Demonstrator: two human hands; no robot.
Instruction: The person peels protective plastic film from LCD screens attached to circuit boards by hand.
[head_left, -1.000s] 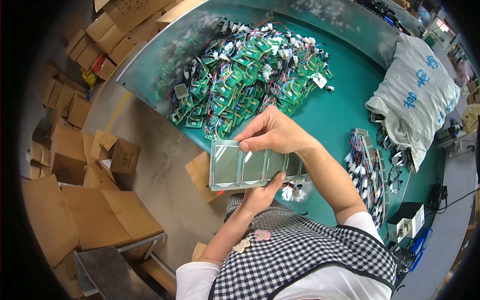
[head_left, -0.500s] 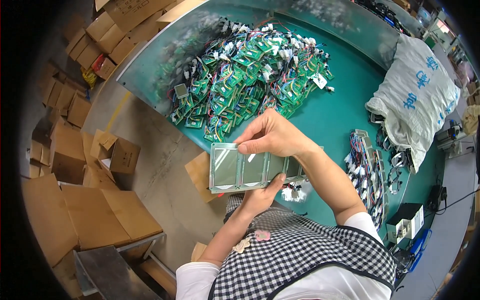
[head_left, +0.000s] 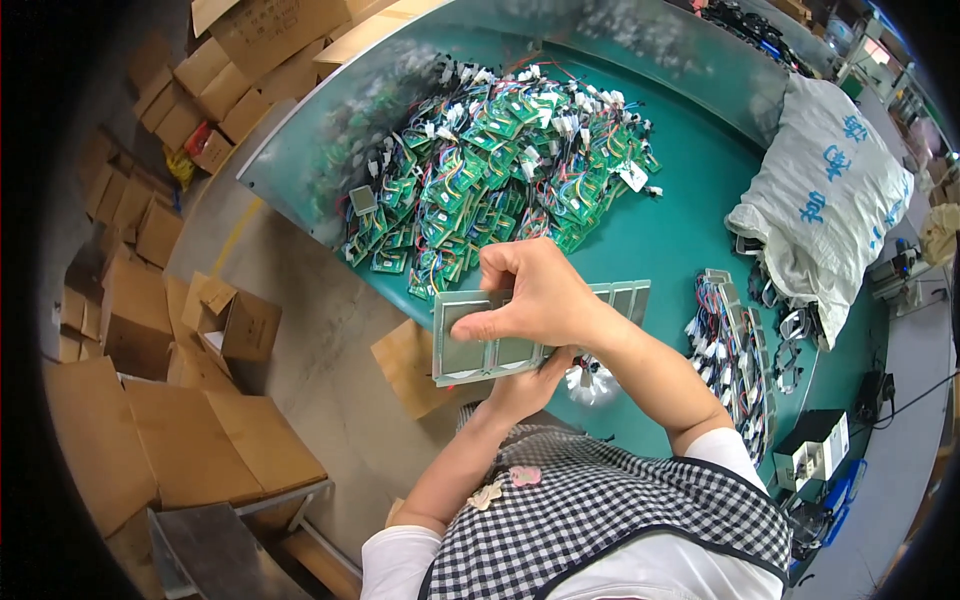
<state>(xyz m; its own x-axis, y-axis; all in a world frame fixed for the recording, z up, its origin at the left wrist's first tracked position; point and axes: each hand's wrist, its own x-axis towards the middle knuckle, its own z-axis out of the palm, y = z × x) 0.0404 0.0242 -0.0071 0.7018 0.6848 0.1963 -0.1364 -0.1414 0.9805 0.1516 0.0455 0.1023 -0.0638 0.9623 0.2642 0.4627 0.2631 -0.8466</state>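
Observation:
A long board panel (head_left: 462, 358) with several grey rectangular display screens in a row is held up in front of my apron, above the near edge of the green table. My left hand (head_left: 527, 392) grips its lower edge from beneath, with the fingers hidden behind it. My right hand (head_left: 545, 305) reaches over the top edge. Its thumb lies across the leftmost screen and its index finger is bent at the upper edge; the other fingers are mostly hidden. Just below the panel's right part, white connectors (head_left: 592, 384) show on the table.
A big heap of green circuit boards (head_left: 480, 170) with coloured wires lies on the green table (head_left: 690, 190), behind a metal side guard (head_left: 680, 40). Wired panels (head_left: 735, 340) lie at the right, near a white sack (head_left: 825, 190). Cardboard boxes (head_left: 190, 430) crowd the left floor.
My right hand has slid down over the panel's front, its thumb now covering more of the left screens. The panel has shifted slightly right, and its far right end shows more.

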